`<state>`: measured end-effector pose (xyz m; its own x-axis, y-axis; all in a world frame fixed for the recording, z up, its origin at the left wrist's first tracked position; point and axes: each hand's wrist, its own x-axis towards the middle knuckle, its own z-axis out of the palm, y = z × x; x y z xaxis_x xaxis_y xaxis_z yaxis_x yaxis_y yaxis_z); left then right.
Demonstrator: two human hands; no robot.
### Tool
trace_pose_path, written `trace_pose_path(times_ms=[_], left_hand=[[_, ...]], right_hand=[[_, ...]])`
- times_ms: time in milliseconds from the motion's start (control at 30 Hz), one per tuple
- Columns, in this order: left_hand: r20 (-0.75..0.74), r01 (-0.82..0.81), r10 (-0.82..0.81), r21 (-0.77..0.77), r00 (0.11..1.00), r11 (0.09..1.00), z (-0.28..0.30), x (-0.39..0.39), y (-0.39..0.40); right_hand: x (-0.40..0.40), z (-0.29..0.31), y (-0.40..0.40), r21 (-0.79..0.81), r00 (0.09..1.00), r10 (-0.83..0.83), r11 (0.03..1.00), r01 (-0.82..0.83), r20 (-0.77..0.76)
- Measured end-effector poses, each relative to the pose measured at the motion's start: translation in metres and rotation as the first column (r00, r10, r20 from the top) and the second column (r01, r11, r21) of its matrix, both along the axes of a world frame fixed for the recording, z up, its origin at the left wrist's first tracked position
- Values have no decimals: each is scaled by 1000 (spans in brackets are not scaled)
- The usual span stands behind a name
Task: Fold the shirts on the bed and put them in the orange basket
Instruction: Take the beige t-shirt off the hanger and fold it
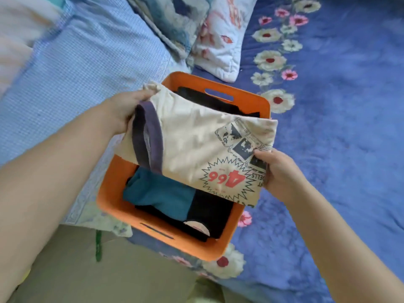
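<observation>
Forearms: both bare arms reach in from the bottom corners toward the middle of the view.
Left hand: grips the collar end of the folded cream shirt, fingers curled under the cloth and thumb on top near the purple neckband.
Right hand: pinches the opposite end of the same shirt at its printed corner, fingers tucked beneath and thumb pressing on the print.
Cream shirt: held flat and slightly tilted between the two hands, just above the orange basket and covering its middle; the print shows a red number inside a spiky burst and dark newspaper-like pictures.
Orange basket: sits on the bed at its near edge, with a slot handle in the far wall and another in the near wall.
Basket contents: a folded teal shirt lies on the near left, touching a black garment beside and under it; more dark cloth shows at the far end, behind the cream shirt.
Bed: covered with a blue blanket with flowers on the right and a light blue checked cover on the left.
Pillow: white with orange-red marks, lying just beyond the basket.
Floor: beige, visible at the bottom left below the bed edge.
</observation>
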<state>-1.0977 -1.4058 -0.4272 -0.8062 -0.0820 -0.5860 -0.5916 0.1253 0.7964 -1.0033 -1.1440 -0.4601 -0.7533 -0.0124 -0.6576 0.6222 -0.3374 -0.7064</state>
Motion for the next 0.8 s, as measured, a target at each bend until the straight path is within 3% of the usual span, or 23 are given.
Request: trace_pose_path(times_ms=[100,200,333,567,633,733,800], left_hand=[[65,85,-76,-148,995,985,-21,1,2],[30,48,-40,-343,999,938,-39,-1,0],[-15,16,-22,-325,1000,945,-50,0,-10],[127,98,-54,-365,990,926,-50,6,-30],[113,127,-85,-442,990,888,-51,14,-33],[118,270,-256,-647,959,713,-56,33,-29],[93,255,-277,-728,956,636,-55,41,-27]], right_hand=[[2,-8,-23,367,999,48,929,-49,10],[6,-11,-39,630,990,144,768,-111,-1],[20,-19,-53,591,992,116,797,-122,49],[37,-9,-49,465,980,185,863,-200,77],[46,-7,-56,634,934,335,697,-335,124],[57,-10,-71,812,755,559,228,-538,343],[61,-12,-76,838,744,557,148,-526,369]])
